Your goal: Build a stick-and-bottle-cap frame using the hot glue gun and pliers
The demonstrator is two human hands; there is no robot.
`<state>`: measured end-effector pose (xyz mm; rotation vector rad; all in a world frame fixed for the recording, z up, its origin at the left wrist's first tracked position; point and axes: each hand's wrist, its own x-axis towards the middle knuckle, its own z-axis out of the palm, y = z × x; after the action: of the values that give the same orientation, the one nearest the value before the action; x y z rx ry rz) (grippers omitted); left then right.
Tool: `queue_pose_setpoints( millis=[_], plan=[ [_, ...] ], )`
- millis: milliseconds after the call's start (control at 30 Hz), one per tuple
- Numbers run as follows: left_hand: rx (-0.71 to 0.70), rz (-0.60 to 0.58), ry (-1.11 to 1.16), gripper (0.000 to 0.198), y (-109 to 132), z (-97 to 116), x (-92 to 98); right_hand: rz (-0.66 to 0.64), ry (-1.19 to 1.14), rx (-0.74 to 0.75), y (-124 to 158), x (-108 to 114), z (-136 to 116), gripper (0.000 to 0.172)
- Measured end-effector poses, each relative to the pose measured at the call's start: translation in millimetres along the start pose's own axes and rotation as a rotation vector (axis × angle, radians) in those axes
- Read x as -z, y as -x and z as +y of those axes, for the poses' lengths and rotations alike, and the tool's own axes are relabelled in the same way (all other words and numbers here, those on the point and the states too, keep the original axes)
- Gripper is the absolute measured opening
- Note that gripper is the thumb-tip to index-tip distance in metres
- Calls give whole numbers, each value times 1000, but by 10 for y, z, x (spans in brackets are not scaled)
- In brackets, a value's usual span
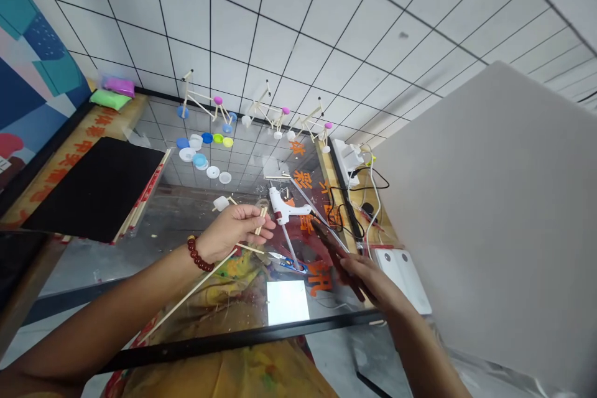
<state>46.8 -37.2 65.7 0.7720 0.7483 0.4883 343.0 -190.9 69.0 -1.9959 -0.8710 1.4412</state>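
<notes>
My left hand (245,227), with a beaded bracelet at the wrist, pinches short pale wooden sticks (262,221) above the glass tabletop. On the right, my right hand (366,275) is wrapped round a dark reddish-brown tool that looks like pliers (338,255), blurred by motion. Between the hands lies a white glue gun (290,209) with a clear glue stick (290,244) in its rear. Blue-handled snips (288,261) rest just nearer to me. A long thin stick (189,296) lies under my left forearm. Beyond that hand sits a white cap (221,203) with sticks against it.
Several stick models (268,113) with cap wheels line the wall. Loose bottle caps (199,160) lie before them. At left are black boards (100,189) and green (110,99) and purple packets (119,86). A power strip (349,161) with tangled cables stands right, beside a white panel (494,230).
</notes>
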Motion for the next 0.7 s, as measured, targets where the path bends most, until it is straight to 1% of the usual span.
queue_pose_setpoints(
  millis=[67, 100, 200, 300, 333, 433, 500, 700],
  plan=[
    [-6, -7, 7, 29, -7, 8, 15, -121, -231, -127, 147, 30, 52, 30],
    [-4, -6, 10, 29, -12, 5, 21, -163, -318, -150, 214, 13, 68, 32],
    [11, 8, 6, 31, -23, -22, 24, -277, -474, -98, 363, -159, 38, 32],
    [24, -14, -21, 34, -14, -47, 6, -439, -526, -3, 409, -431, -71, 45],
    [28, -27, -34, 36, -5, -50, -5, -464, -523, 36, 404, -520, -106, 48],
    [43, -56, -64, 40, 33, -37, -44, -468, -466, 94, 364, -719, -180, 55],
    [48, -67, -75, 41, 58, -19, -71, -451, -412, 92, 332, -788, -207, 56],
    [96, -84, -106, 39, 90, 21, -104, -431, -258, 113, 260, -811, -242, 52]
  ],
)
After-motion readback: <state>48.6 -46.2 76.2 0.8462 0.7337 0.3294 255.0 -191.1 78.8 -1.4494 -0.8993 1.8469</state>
